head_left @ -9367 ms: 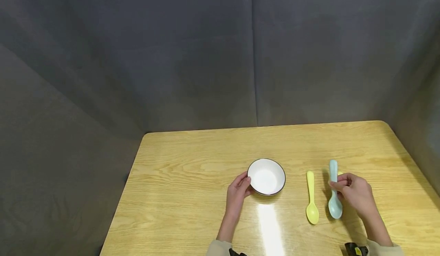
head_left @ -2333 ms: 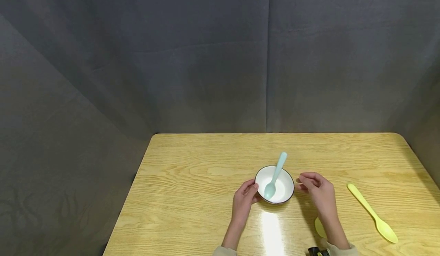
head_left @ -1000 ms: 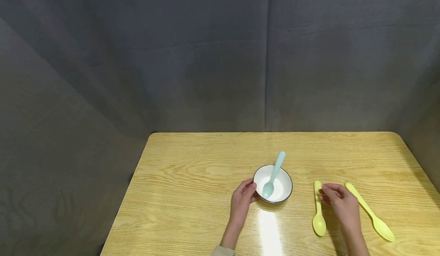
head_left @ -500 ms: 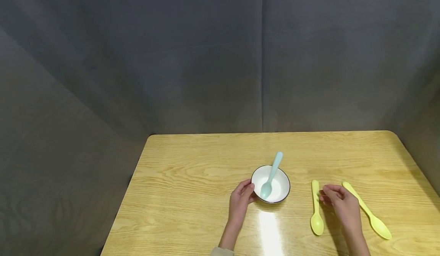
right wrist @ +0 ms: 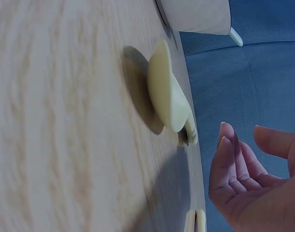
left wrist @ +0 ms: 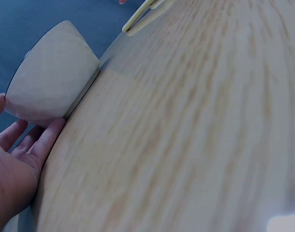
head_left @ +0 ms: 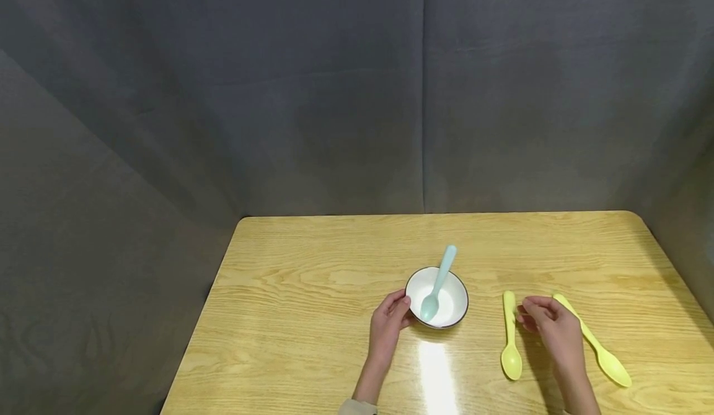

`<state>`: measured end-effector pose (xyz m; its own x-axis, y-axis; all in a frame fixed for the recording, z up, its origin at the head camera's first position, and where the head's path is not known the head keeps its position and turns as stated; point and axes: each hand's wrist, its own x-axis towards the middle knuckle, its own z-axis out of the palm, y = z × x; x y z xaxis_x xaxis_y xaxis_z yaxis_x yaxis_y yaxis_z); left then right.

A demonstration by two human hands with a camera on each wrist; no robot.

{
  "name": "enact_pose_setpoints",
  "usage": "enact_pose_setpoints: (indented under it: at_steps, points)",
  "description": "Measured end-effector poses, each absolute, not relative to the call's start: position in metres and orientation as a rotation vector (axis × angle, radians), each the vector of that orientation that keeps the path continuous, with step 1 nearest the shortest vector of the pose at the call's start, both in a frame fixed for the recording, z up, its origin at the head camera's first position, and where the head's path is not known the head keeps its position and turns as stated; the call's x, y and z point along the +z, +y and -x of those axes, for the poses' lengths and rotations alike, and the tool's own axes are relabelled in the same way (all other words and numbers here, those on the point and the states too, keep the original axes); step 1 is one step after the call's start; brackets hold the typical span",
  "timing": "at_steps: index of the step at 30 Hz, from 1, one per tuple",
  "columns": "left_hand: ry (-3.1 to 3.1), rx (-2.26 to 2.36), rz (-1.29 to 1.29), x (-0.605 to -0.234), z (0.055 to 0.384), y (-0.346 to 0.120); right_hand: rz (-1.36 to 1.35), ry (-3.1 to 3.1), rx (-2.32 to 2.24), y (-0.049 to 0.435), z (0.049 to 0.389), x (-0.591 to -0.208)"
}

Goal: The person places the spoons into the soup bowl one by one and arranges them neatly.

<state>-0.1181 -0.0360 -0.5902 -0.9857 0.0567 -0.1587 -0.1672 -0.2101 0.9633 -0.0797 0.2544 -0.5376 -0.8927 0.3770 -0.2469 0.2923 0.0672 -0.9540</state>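
Observation:
My left hand (head_left: 386, 328) grips the left side of a white, dark-rimmed bowl (head_left: 456, 303), thumb at the rim. In the left wrist view its fingers press low against the bowl's outer wall (left wrist: 55, 72). A light blue spoon (head_left: 441, 282) leans inside the bowl, its handle sticking out over the far rim. Between two yellow spoons hovers my right hand (head_left: 559, 331), holding nothing; the right wrist view shows its thumb apart from loosely bent fingers. The left yellow spoon (head_left: 511, 362) lies beside its fingertips; the other yellow spoon (head_left: 613, 368) is partly hidden behind the hand.
Everything rests on a light wooden table (head_left: 301, 316) with rounded far corners. Dark grey curtains (head_left: 312, 124) hang behind it and at both sides.
Earlier my right hand held the blue spoon, which now lies in the bowl. The hand then moved right from the bowl to the yellow spoons. My left hand has stayed on the bowl.

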Motion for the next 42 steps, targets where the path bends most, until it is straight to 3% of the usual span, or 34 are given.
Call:
enact_pose_setpoints:
  at_steps: [42]
  points:
    - [1.868, 2.357, 0.129, -0.591, 0.119, -0.035, 0.586, -2.751, 1.782, 0.267, 0.089, -0.556]
